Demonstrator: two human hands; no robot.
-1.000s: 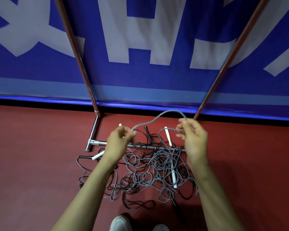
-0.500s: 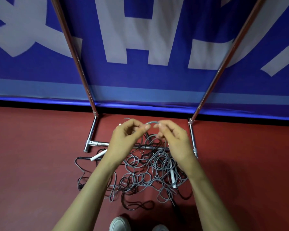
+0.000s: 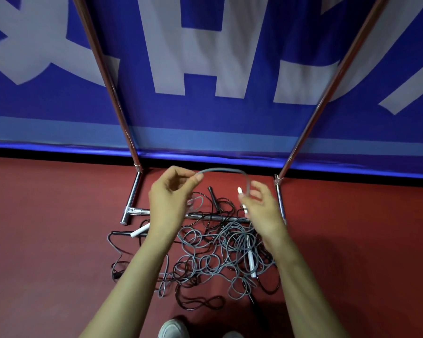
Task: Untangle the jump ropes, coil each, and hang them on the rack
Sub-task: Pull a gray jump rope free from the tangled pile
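Left hand (image 3: 169, 201): it is pinching one end of a raised length of grey rope (image 3: 220, 170) between the thumb and the forefinger, and the other fingers are curling loosely.
Right hand (image 3: 263, 211): it is holding the other end of the same length, with the thumb and the bent fingers closing lightly around it; the grip is looking loose.
Grey rope: it is making a low arch in the air from one hand to the other, above the heap; from both hands it is running down into the heap.
Tangled heap (image 3: 217, 254): grey and black jump ropes are lying knotted together on the red floor (image 3: 47, 228), under and between the two forearms, partly over the low bar of the rack.
Handles: one white handle (image 3: 140, 230) is lying at the left edge of the heap, another white handle (image 3: 251, 262) is lying inside it, and a black handle (image 3: 213, 196) is pointing toward the wall.
Rack (image 3: 134, 191): its two slanted poles are rising in front of the blue banner (image 3: 205, 111); no rope is hanging on the visible part.
Shoes (image 3: 172, 329): they are showing at the bottom edge.
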